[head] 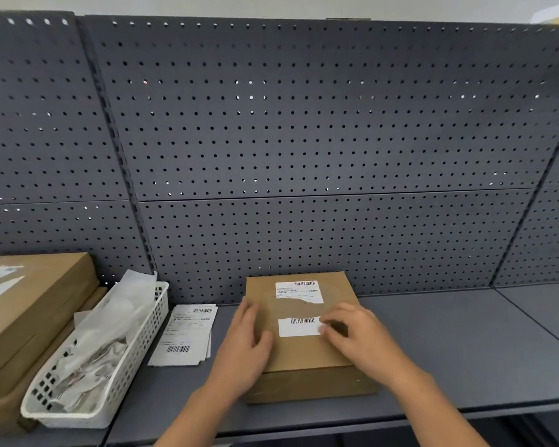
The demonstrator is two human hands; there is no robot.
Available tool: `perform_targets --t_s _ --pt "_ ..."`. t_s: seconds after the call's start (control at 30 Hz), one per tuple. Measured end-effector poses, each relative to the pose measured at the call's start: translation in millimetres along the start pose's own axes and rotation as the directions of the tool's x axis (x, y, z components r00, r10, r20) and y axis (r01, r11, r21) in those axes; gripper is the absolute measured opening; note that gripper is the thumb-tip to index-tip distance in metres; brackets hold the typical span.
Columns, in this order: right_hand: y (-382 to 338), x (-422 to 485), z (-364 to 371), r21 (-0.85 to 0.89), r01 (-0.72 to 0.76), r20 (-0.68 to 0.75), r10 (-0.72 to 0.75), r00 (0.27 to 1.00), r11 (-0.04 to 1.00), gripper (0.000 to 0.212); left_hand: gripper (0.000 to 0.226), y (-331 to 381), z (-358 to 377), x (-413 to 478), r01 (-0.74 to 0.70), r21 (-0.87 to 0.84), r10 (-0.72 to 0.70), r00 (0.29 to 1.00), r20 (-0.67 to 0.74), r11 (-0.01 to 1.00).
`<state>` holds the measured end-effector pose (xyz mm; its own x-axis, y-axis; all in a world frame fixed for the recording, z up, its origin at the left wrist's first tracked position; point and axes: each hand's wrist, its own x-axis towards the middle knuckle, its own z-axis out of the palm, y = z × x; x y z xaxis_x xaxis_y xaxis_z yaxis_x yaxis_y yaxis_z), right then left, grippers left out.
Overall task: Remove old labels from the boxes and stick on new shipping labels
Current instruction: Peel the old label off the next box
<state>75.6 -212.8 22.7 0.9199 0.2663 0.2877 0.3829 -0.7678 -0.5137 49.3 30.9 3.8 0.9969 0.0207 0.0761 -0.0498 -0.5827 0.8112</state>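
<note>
A brown cardboard box (304, 353) sits on the dark shelf in front of me. Its old white label is torn in two: an upper piece (299, 291) with barcodes and a lower piece (299, 326). Bare, scuffed cardboard shows between them. My left hand (246, 343) lies flat on the box's left side with straight fingers. My right hand (359, 333) has its fingertips curled at the right edge of the lower label piece, picking at it.
A small stack of new shipping labels (184, 337) lies left of the box. A white plastic basket (91, 356) holds several crumpled label scraps. Flat brown boxes (23, 314) are stacked at far left. A grey pegboard wall (304, 140) rises behind the shelf (465, 343).
</note>
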Motion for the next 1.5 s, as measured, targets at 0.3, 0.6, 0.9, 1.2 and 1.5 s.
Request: perform_targets --t_s 0.3,0.6,0.9,1.2,1.5 --pt "-37.0 23.5 26.6 -0.02 0.104 0.137 -0.1 0.985 0.994 0.028 0.055 -18.6 8.8 5.7 -0.05 0.108 0.051 0.999 0.001 0.993" --pt "-55.3 40.0 36.1 -0.215 0.181 0.203 -0.137 0.97 0.96 0.027 0.053 -23.8 11.4 7.4 -0.05 0.098 0.053 0.998 -0.027 0.994" --pt "-56.1 39.2 40.6 -0.253 0.218 0.188 -0.173 0.967 0.943 0.023 0.05 -25.0 13.2 7.2 -0.048 0.078 0.051 0.998 -0.038 0.996" --pt "-56.7 47.7 28.6 -0.18 0.174 0.267 -0.122 0.956 0.968 0.024 0.049 -25.0 12.0 5.7 -0.043 0.08 0.046 0.998 -0.032 0.996" --pt "-58.8 50.8 28.9 -0.248 0.218 0.257 -0.153 0.954 0.944 0.023 0.049 -22.3 11.9 5.2 -0.042 0.069 0.044 0.998 -0.036 0.997"
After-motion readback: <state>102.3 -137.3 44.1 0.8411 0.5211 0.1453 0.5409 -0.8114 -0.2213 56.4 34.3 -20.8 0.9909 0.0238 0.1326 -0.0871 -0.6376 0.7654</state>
